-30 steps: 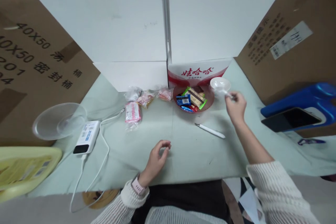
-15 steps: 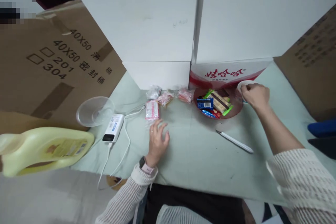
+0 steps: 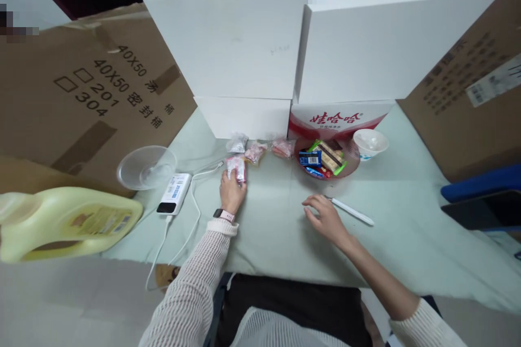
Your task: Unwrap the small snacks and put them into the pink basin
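Observation:
My left hand (image 3: 233, 192) is closed at the near end of a pink-and-white packet (image 3: 241, 167) lying on the table, its fingertips over the wrapper. Behind that packet are several small clear bags with pinkish contents, among them a bag (image 3: 255, 152). Nothing is in my right hand (image 3: 325, 218), which hovers over the table with loosely bent, parted fingers. Beside it lies a slim white pen-shaped tool (image 3: 353, 211), its tip partly hidden by the hand. A reddish see-through bowl (image 3: 352, 165) holds wrapped snacks (image 3: 325, 157). The white paper cup (image 3: 370, 143) stands against the bowl's right side.
White boards (image 3: 232, 43) and a printed carton (image 3: 342, 119) line the back. Left are a clear plastic bowl (image 3: 134, 171), a power bank (image 3: 175, 193) with a cable, and a yellow jug (image 3: 93, 222). Cardboard boxes flank both sides; a blue object (image 3: 480, 181) lies right.
My right hand has let go of the white cup beside the bowl and come back toward the table's middle. My left hand has moved forward onto the pink-and-white packet. The view has shifted slightly.

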A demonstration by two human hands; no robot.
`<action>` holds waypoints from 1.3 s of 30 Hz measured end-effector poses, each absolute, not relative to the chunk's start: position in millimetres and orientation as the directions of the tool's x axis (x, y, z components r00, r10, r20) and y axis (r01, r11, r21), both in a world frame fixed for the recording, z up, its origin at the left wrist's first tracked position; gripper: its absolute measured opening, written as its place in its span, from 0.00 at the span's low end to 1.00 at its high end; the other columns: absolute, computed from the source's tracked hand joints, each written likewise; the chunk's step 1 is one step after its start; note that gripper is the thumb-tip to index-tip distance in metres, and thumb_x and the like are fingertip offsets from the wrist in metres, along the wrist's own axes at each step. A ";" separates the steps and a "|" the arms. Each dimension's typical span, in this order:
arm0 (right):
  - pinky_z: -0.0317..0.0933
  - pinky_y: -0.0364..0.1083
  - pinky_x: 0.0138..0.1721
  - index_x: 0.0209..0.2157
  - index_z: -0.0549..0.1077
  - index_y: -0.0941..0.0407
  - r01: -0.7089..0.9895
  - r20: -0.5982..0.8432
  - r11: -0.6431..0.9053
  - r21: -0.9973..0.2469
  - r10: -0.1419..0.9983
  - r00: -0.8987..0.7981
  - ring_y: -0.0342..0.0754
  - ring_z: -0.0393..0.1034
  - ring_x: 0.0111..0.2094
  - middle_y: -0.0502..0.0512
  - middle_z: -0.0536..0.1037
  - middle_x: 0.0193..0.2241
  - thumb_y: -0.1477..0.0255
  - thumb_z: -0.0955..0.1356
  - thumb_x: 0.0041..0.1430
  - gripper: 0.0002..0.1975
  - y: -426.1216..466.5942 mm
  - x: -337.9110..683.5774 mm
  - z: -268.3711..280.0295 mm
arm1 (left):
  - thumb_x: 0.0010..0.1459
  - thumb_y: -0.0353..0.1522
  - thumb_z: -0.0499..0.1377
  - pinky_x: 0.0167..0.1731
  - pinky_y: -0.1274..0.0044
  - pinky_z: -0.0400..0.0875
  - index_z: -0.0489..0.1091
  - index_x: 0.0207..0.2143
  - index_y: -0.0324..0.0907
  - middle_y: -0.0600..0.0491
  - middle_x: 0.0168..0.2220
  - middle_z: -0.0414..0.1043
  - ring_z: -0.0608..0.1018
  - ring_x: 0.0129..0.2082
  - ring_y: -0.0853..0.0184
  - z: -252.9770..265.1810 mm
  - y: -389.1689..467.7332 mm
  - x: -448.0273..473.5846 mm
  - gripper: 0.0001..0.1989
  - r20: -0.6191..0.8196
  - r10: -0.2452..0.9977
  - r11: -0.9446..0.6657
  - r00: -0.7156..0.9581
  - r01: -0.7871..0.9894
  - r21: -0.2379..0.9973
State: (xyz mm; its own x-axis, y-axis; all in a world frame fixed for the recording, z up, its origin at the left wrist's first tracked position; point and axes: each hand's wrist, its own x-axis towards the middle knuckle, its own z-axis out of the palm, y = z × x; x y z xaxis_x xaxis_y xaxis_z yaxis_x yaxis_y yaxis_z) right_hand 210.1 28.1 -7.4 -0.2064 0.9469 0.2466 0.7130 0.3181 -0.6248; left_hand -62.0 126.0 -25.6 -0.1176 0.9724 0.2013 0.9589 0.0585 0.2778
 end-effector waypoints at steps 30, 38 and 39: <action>0.63 0.48 0.40 0.42 0.69 0.57 0.283 -0.004 0.005 -0.959 1.000 -0.030 0.47 0.67 0.36 0.56 0.72 0.38 0.71 0.66 0.48 0.17 -1.1 148.7 -32.8 | 0.44 0.35 0.64 0.25 0.78 0.68 0.70 0.27 0.36 0.53 0.20 0.73 0.74 0.20 0.69 -15.4 40.3 8.0 0.11 -0.594 0.787 0.610 0.164 -0.345 0.713; 0.62 0.51 0.44 0.45 0.67 0.53 -0.141 -0.191 -0.197 -0.970 0.980 -0.053 0.51 0.68 0.43 0.57 0.72 0.43 0.65 0.73 0.37 0.29 27.5 173.1 -34.9 | 0.43 0.32 0.66 0.27 0.79 0.65 0.72 0.35 0.35 0.51 0.26 0.75 0.74 0.23 0.69 1.0 24.4 7.8 0.15 -0.574 0.724 0.681 0.382 -0.261 0.685; 0.61 0.50 0.45 0.42 0.69 0.54 -0.123 -0.158 -0.164 -0.979 0.986 -0.058 0.51 0.68 0.44 0.57 0.72 0.44 0.66 0.73 0.37 0.26 32.1 175.7 -29.7 | 0.44 0.34 0.66 0.27 0.79 0.65 0.72 0.35 0.35 0.51 0.26 0.75 0.73 0.23 0.70 0.5 23.7 7.8 0.15 -0.586 0.693 0.708 0.419 -0.247 0.661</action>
